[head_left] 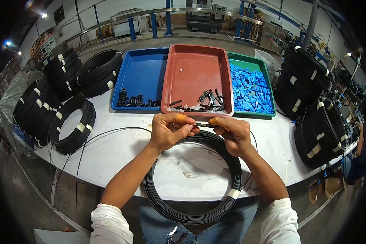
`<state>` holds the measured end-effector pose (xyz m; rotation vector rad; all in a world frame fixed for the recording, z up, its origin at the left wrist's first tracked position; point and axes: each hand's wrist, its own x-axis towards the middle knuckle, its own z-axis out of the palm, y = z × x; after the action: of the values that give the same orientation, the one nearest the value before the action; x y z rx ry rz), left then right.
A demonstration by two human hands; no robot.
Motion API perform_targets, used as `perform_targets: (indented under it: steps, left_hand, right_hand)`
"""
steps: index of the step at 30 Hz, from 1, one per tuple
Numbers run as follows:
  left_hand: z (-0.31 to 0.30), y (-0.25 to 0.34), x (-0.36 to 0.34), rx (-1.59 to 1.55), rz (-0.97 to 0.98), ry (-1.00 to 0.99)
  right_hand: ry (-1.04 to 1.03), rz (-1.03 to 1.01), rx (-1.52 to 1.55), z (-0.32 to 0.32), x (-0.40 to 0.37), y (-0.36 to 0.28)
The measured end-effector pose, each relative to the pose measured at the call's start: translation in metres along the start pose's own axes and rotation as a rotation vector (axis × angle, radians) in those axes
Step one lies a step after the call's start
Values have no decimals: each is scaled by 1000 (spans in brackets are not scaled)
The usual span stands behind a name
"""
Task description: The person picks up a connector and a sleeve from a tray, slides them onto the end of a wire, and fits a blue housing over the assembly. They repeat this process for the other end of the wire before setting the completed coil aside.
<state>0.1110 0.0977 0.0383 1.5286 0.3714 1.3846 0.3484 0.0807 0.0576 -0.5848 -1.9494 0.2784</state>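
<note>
Just nearside of the red tray [197, 73], the left hand [169, 131] and right hand [235, 134] pinch a slim black connector [204, 125] between them. Closer than the tray, a coil of black cable [236, 171] overhangs the desk [114, 154]; left of the tray, a blue tray [140, 73]; right, a green tray [244, 62] of blue clips [252, 91].
</note>
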Motion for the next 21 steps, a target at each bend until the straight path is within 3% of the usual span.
perform_targets:
  steps: [5, 10, 14, 16, 17, 19, 21]
  left_hand:
    - [1, -3, 0, 35, 0, 20]
    - [3, -3, 0, 84, 13, 23]
    - [1, -8, -1, 119, 14, 55]
    - [-1, -8, -2, 124, 22, 62]
    - [-1, -8, -2, 136, 16, 53]
    - [0, -7, -2, 147, 9, 47]
    - [2, -6, -1, 132, -29, 52]
  right_hand:
    - [0, -20, -52, -1, 0, 1]
    - [-28, -158, -340, -8, 5, -7]
    - [30, -227, -337, -2, 2, -7]
    - [48, -12, -98, 4, -1, -4]
    - [48, -12, -96, 6, -2, -2]
    - [65, 386, 286, 10, -4, 1]
    - [53, 310, 201, 8, -3, 3]
